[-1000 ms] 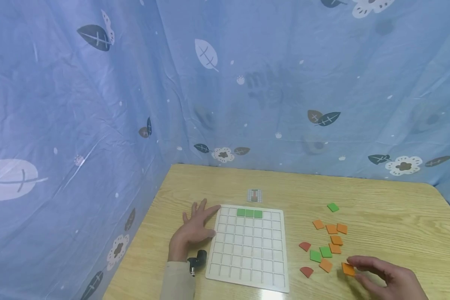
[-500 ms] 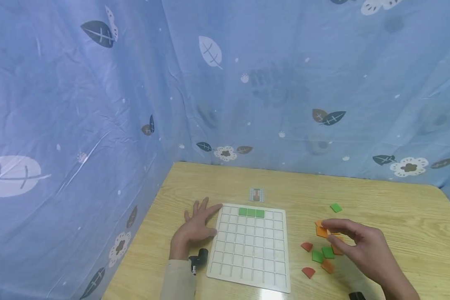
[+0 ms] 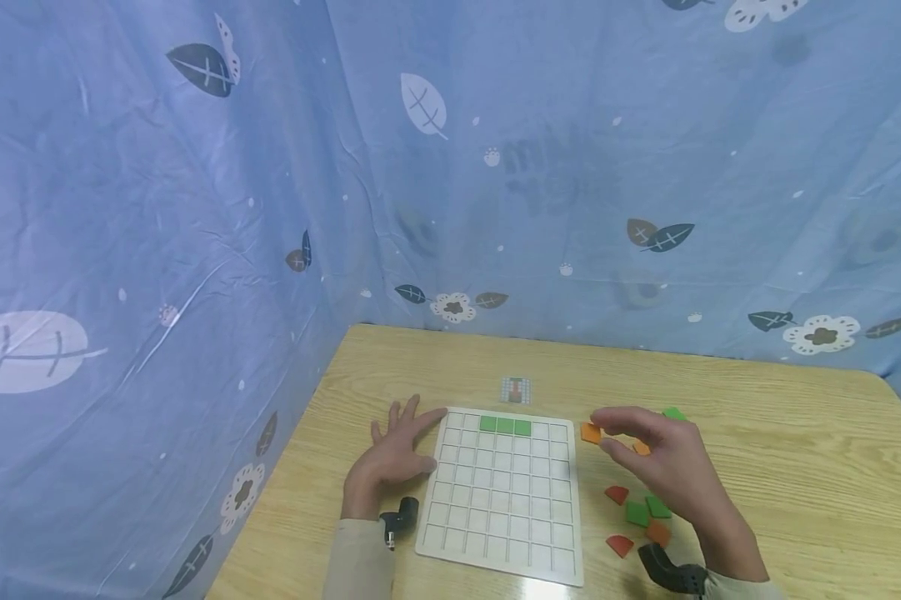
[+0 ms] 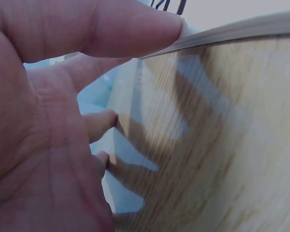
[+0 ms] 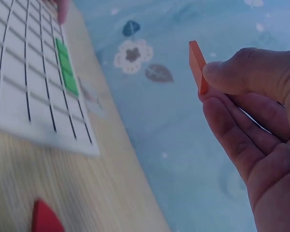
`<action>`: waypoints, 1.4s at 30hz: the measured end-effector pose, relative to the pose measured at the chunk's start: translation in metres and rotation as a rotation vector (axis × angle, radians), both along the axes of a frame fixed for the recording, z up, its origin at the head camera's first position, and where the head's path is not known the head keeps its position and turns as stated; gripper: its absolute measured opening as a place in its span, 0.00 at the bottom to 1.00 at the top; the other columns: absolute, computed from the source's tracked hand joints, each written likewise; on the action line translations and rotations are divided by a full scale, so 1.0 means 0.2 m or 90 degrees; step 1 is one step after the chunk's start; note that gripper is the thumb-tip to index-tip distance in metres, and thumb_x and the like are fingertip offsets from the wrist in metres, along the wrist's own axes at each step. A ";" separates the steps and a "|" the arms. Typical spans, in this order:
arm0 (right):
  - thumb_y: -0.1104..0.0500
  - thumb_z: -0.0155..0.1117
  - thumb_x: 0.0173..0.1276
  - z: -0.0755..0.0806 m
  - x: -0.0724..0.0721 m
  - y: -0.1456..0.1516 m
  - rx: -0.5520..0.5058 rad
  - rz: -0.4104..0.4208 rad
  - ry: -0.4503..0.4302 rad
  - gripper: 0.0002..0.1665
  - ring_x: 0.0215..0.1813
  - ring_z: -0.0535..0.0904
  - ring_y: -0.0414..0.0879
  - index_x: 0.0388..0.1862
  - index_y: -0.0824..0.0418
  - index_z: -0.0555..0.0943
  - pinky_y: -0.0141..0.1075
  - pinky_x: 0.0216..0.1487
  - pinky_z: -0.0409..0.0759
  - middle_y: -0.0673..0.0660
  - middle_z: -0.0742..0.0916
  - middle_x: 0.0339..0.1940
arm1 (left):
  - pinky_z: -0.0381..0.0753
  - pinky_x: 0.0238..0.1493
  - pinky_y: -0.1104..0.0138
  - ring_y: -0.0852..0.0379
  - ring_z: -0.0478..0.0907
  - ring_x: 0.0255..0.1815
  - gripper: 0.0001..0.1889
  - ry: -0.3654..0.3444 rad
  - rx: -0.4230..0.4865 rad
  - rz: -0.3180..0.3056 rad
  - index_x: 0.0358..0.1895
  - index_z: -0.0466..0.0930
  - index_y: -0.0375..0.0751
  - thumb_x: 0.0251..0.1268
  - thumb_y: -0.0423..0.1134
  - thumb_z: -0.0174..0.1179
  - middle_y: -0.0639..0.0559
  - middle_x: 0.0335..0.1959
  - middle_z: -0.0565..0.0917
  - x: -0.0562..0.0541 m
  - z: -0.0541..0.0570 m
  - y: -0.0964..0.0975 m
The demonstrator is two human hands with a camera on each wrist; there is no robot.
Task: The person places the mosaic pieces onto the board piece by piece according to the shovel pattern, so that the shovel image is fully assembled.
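Between thumb and fingers, my right hand [image 3: 660,458] pinches an orange square tile [image 3: 590,432], just off the right edge of the white grid board [image 3: 495,500]. In the right wrist view that orange tile [image 5: 196,67] is held up above the table, seen nearly edge-on. My left hand [image 3: 393,454] lies spread along the board's left side, thumb and index finger at its edge. The left wrist view shows the thumb [image 4: 135,29] against the board's rim. Three green tiles [image 3: 505,426] sit side by side in the board's top row.
Right of the board lie red quarter-round tiles [image 3: 619,546], green tiles [image 3: 637,513] and orange tiles [image 3: 658,532], some hidden behind my right hand. A small picture card [image 3: 515,390] lies beyond the board. Blue patterned cloth [image 3: 570,208] hangs behind the table.
My right hand has carried the orange tile from the table's right front, leftward and away over the loose tiles, to the board's upper right edge. The left hand stays in place.
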State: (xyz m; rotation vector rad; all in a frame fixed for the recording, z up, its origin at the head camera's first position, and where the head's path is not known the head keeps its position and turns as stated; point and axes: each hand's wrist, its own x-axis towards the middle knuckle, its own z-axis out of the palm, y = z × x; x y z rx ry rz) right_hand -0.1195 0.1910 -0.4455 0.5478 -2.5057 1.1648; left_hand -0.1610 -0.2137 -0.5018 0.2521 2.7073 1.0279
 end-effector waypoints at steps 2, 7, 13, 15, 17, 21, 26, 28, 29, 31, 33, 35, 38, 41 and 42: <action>0.64 0.80 0.67 0.01 -0.02 -0.04 -0.010 0.014 -0.007 0.21 0.54 0.88 0.28 0.57 0.48 0.92 0.17 0.53 0.81 0.46 0.95 0.51 | 0.23 0.80 0.20 0.25 0.30 0.91 0.49 -0.001 0.001 0.000 0.83 0.71 0.57 0.50 0.33 0.69 0.35 0.92 0.47 0.00 0.00 0.00; 0.64 0.79 0.69 0.02 -0.08 -0.12 -0.032 0.036 -0.031 0.18 0.57 0.89 0.33 0.56 0.50 0.92 0.26 0.57 0.87 0.46 0.95 0.54 | 0.23 0.80 0.20 0.25 0.30 0.91 0.49 0.002 0.009 0.002 0.83 0.72 0.56 0.50 0.32 0.69 0.34 0.92 0.47 0.00 0.00 0.01; 0.64 0.78 0.70 0.01 -0.13 -0.20 -0.034 0.042 -0.066 0.17 0.58 0.92 0.45 0.56 0.51 0.92 0.42 0.59 0.92 0.46 0.95 0.54 | 0.23 0.79 0.20 0.25 0.30 0.91 0.49 0.001 0.012 0.003 0.83 0.72 0.56 0.50 0.31 0.70 0.34 0.92 0.47 0.00 0.00 0.01; 0.65 0.78 0.69 0.00 -0.14 -0.22 -0.030 0.041 -0.070 0.18 0.58 0.92 0.49 0.55 0.51 0.93 0.44 0.59 0.92 0.47 0.95 0.54 | 0.23 0.79 0.20 0.25 0.31 0.91 0.49 0.001 0.012 0.003 0.83 0.72 0.57 0.50 0.32 0.70 0.34 0.92 0.47 0.00 0.00 0.01; 0.67 0.79 0.68 -0.01 -0.16 -0.25 -0.032 0.042 -0.069 0.18 0.56 0.93 0.50 0.55 0.53 0.93 0.47 0.60 0.92 0.48 0.95 0.53 | 0.22 0.79 0.20 0.25 0.31 0.92 0.49 -0.001 0.011 0.004 0.83 0.72 0.57 0.50 0.32 0.70 0.34 0.92 0.47 0.00 0.01 0.01; 0.68 0.79 0.66 -0.04 -0.18 -0.29 -0.038 0.040 -0.076 0.19 0.54 0.93 0.48 0.54 0.53 0.93 0.51 0.60 0.92 0.47 0.95 0.50 | 0.22 0.80 0.20 0.25 0.31 0.92 0.49 -0.003 0.009 0.006 0.83 0.72 0.58 0.51 0.32 0.70 0.35 0.92 0.47 0.00 0.01 0.01; 0.67 0.79 0.67 -0.09 -0.20 -0.34 -0.056 0.054 -0.094 0.18 0.54 0.93 0.49 0.53 0.55 0.93 0.52 0.60 0.91 0.47 0.95 0.50 | 0.22 0.80 0.21 0.26 0.30 0.92 0.48 -0.003 -0.002 0.007 0.83 0.72 0.58 0.51 0.33 0.69 0.36 0.92 0.47 -0.01 0.00 0.01; 0.68 0.79 0.66 -0.11 -0.20 -0.36 -0.065 0.065 -0.097 0.17 0.54 0.93 0.50 0.53 0.55 0.92 0.53 0.60 0.91 0.48 0.95 0.50 | 0.22 0.80 0.21 0.26 0.30 0.92 0.49 -0.003 -0.003 0.007 0.83 0.71 0.58 0.51 0.33 0.69 0.36 0.92 0.47 0.00 0.00 0.00; 0.68 0.78 0.66 -0.12 -0.20 -0.37 -0.071 0.072 -0.099 0.17 0.53 0.93 0.50 0.53 0.56 0.92 0.53 0.60 0.91 0.49 0.95 0.50 | 0.22 0.80 0.21 0.26 0.30 0.92 0.49 -0.002 -0.002 0.007 0.83 0.71 0.57 0.51 0.33 0.69 0.36 0.92 0.47 0.00 0.00 0.00; 0.70 0.78 0.66 -0.14 -0.21 -0.39 -0.079 0.077 -0.107 0.18 0.52 0.94 0.50 0.53 0.57 0.92 0.53 0.60 0.91 0.50 0.95 0.50 | 0.23 0.80 0.21 0.26 0.30 0.92 0.49 -0.003 -0.002 0.008 0.83 0.71 0.57 0.50 0.32 0.69 0.36 0.93 0.47 0.00 -0.01 0.00; 0.71 0.77 0.65 -0.17 -0.21 -0.41 -0.087 0.081 -0.117 0.18 0.52 0.94 0.50 0.53 0.58 0.92 0.52 0.60 0.91 0.51 0.95 0.50 | 0.23 0.80 0.21 0.26 0.30 0.92 0.49 -0.002 0.001 0.008 0.83 0.71 0.57 0.50 0.32 0.68 0.36 0.92 0.47 0.00 -0.01 0.00; 0.71 0.76 0.66 -0.19 -0.21 -0.43 -0.093 0.079 -0.134 0.18 0.54 0.93 0.51 0.53 0.59 0.92 0.51 0.60 0.91 0.51 0.95 0.52 | 0.23 0.80 0.21 0.26 0.30 0.92 0.49 -0.002 0.003 0.008 0.83 0.72 0.56 0.50 0.32 0.68 0.36 0.92 0.47 0.00 -0.01 0.00; 0.71 0.76 0.66 -0.23 -0.22 -0.44 -0.107 0.084 -0.158 0.18 0.57 0.93 0.52 0.54 0.59 0.92 0.48 0.61 0.91 0.52 0.95 0.53 | 0.23 0.80 0.20 0.26 0.31 0.92 0.49 0.001 0.004 0.008 0.83 0.72 0.56 0.49 0.32 0.68 0.36 0.92 0.47 0.00 -0.02 0.00; 0.71 0.76 0.66 -0.27 -0.22 -0.46 -0.120 0.096 -0.170 0.19 0.57 0.93 0.53 0.54 0.59 0.92 0.45 0.60 0.92 0.54 0.95 0.54 | 0.23 0.80 0.20 0.26 0.31 0.92 0.49 0.001 0.001 0.007 0.83 0.72 0.56 0.50 0.32 0.68 0.36 0.92 0.47 0.00 -0.02 0.00; 0.71 0.76 0.66 -0.28 -0.23 -0.46 -0.121 0.101 -0.168 0.19 0.56 0.93 0.53 0.54 0.59 0.92 0.44 0.59 0.92 0.54 0.95 0.54 | 0.23 0.80 0.20 0.26 0.31 0.92 0.49 0.002 0.000 0.007 0.83 0.72 0.56 0.50 0.32 0.68 0.36 0.93 0.47 0.00 -0.02 0.00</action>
